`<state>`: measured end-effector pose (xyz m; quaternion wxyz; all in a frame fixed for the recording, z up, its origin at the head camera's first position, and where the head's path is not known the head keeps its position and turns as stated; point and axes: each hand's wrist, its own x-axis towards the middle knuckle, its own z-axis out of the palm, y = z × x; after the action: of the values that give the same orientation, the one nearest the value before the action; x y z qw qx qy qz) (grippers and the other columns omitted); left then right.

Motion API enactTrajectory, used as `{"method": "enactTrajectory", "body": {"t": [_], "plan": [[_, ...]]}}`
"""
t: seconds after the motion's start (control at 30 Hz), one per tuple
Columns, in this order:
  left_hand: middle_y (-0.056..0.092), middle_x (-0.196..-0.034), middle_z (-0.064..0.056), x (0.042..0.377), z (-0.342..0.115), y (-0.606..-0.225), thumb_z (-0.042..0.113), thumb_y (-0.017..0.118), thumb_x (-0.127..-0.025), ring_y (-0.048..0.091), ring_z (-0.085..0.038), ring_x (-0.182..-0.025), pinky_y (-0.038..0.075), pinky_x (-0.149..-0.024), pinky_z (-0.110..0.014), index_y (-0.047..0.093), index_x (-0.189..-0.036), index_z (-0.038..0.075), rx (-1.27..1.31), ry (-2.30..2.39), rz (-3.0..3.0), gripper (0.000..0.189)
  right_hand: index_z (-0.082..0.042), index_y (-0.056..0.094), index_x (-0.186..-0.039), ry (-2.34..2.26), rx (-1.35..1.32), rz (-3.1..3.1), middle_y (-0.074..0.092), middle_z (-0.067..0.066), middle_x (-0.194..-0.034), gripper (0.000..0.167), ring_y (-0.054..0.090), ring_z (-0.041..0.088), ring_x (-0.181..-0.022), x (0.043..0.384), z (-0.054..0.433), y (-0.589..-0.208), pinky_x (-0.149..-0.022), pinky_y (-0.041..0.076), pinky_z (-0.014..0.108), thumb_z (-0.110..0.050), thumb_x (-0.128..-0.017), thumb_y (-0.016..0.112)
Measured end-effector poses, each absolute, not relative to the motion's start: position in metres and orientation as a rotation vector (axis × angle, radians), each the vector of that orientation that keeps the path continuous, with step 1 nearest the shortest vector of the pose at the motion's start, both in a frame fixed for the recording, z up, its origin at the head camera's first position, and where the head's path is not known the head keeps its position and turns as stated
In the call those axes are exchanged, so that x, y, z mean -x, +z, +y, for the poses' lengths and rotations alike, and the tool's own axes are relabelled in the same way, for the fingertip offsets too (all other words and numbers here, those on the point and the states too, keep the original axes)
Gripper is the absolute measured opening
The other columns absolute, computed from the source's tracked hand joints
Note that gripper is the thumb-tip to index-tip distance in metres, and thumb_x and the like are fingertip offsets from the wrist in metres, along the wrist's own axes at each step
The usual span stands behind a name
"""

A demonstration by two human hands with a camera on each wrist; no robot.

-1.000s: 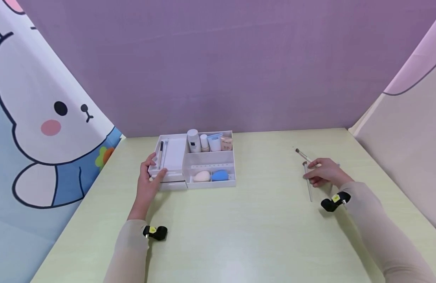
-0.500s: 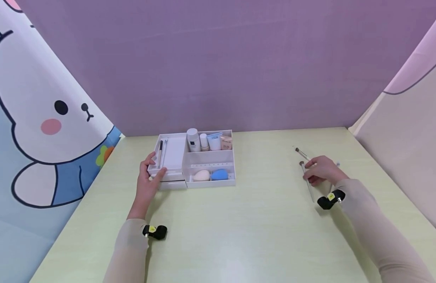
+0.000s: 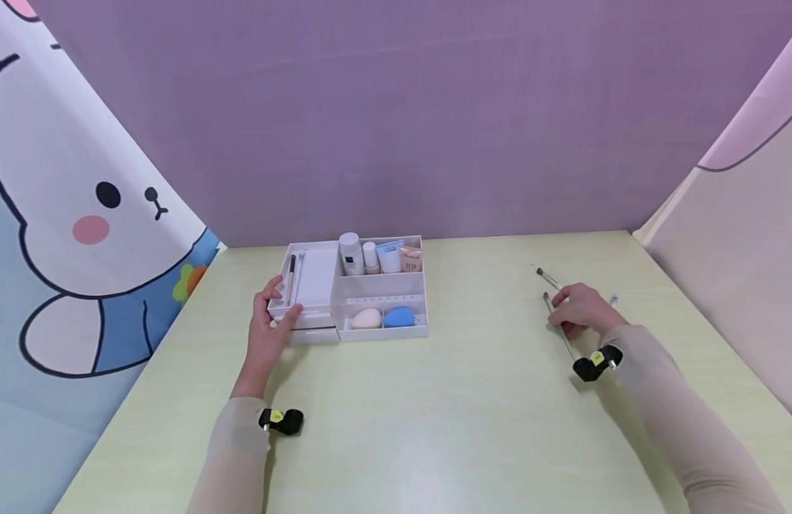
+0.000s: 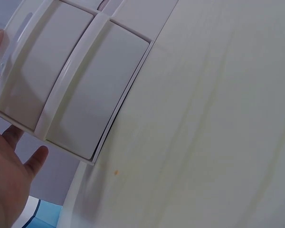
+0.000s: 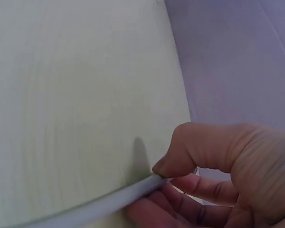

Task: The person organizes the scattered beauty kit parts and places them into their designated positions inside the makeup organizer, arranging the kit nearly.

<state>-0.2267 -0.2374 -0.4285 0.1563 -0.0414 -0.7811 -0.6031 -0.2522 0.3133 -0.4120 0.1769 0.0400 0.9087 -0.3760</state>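
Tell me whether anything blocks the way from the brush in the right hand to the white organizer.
Nothing visible: only bare table separates the held brush, pinched by the right hand, from the white organizer. A second brush lies farther back, off the direct path.

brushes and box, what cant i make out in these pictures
Head view: the far brush's other end, hidden behind the right hand.
Head view: most of the blue-tipped item, hidden by the same hand and arm.
Head view: the bottle's label, too small to read.
Right wrist view: the held brush's end, cut off by the bottom edge.
Left wrist view: the box's upper part, cut off by the top edge.
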Motion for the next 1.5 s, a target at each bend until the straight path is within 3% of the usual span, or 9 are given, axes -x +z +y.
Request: {"method": "enactTrajectory", "body": {"t": [0.47, 0.97, 1.5], "plan": [[0.033, -0.159, 0.004, 0.228, -0.24, -0.431, 0.008, 0.061, -0.098, 0.033, -0.021, -0.138, 0.029, -0.107, -0.028, 0.032, -0.121, -0.002, 0.111, -1.725, -2.251, 0.038, 0.011, 0.044, -0.127, -1.415, 0.029, 2.308, 0.065, 0.006, -0.073, 0.049, 0.061, 0.015, -0.057, 0.25, 0.316, -0.416, -0.058, 0.055, 0.033, -0.001, -0.084, 0.064], [0.032, -0.159, 0.006, 0.226, -0.239, -0.429, 0.011, 0.062, -0.098, 0.031, -0.02, -0.14, 0.026, -0.109, -0.033, 0.032, -0.122, -0.001, 0.112, -1.735, -2.253, 0.04, 0.015, 0.034, -0.132, -1.624, 0.177, 2.098, 0.066, 0.009, -0.084, 0.048, 0.066, 0.018, -0.07, 0.251, 0.273, -0.407, -0.066, 0.058, 0.036, 0.005, -0.09, 0.056], [0.033, -0.159, 0.001, 0.229, -0.239, -0.432, 0.007, 0.062, -0.097, 0.032, -0.023, -0.14, 0.029, -0.105, -0.025, 0.033, -0.121, -0.001, 0.125, -1.723, -2.234, 0.038, 0.012, 0.03, -0.14, -1.646, 0.249, 2.075, 0.06, 0.013, -0.091, 0.054, 0.063, 0.023, -0.076, 0.255, 0.235, -0.404, -0.065, 0.057, 0.037, 0.0, -0.092, 0.052]]}}
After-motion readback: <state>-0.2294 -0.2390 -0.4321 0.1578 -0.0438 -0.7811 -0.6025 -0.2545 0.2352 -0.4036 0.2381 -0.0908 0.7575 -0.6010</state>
